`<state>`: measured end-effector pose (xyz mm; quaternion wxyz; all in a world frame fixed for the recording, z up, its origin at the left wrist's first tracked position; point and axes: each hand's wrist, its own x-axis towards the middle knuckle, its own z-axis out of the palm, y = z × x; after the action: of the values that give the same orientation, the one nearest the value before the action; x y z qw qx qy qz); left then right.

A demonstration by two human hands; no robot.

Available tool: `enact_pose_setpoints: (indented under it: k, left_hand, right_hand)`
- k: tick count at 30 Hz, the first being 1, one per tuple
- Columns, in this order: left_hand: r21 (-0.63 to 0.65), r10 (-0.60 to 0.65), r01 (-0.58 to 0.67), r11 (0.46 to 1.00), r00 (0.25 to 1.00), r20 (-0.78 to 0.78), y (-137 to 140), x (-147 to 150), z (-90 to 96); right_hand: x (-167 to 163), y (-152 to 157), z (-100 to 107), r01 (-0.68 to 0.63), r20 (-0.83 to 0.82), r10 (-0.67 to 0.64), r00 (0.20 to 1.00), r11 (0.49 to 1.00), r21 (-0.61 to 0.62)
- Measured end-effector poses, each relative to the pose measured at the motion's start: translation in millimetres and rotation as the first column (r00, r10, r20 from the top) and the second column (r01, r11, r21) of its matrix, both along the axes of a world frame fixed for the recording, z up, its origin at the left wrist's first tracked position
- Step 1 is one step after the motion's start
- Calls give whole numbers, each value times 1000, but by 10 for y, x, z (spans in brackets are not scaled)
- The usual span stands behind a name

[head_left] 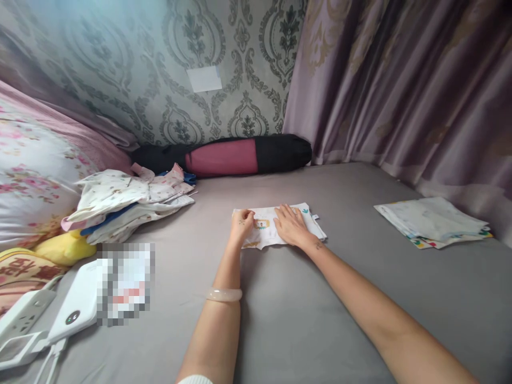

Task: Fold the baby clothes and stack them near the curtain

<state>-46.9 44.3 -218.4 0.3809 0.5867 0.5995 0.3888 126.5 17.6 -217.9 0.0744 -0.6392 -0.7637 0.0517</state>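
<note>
- On the grey bed sheet (328,309), in front of us, lies a white printed garment (267,238), folded flat, a small label (316,217) at its right edge.
- Our left hand (241,224) sits on the garment's left edge, its grip narrow, fingers curled to the thumb; we cannot tell whether cloth is pinched between them.
- Our right hand (290,226) presses palm down on the garment, its grip wide, fingers spread.
- Around our left forearm we wear a pale bangle (224,294).
- Well apart on the right we see a folded cloth stack (436,218).
- To the left are a loose clothes pile (128,194), a white power bank (80,301) and a power strip (24,317).
- Behind, a black-and-pink long bag (222,158) lies along the patterned wall (240,69), near purple curtains (360,80).
</note>
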Motion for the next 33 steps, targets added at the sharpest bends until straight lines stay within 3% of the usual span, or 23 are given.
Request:
enact_pose_setpoints:
  k: [10,19,27,33]
  left_hand:
    - [72,-35,58,996,957,-288,52,30,-114]
    - [101,-32,75,992,924,-381,12,54,-95]
    - [52,-43,84,995,842,-537,-101,142,37]
    - [57,-72,119,991,852,-519,-94,132,14]
  right_hand:
    - [99,-41,-75,-15,19,14,1000,997,74]
    - [194,-39,-56,-13,-53,13,999,1000,15]
    - [392,-12,-80,111,-65,-112,992,994,-20]
    - [387,-13,-115,120,-77,-124,989,991,-56]
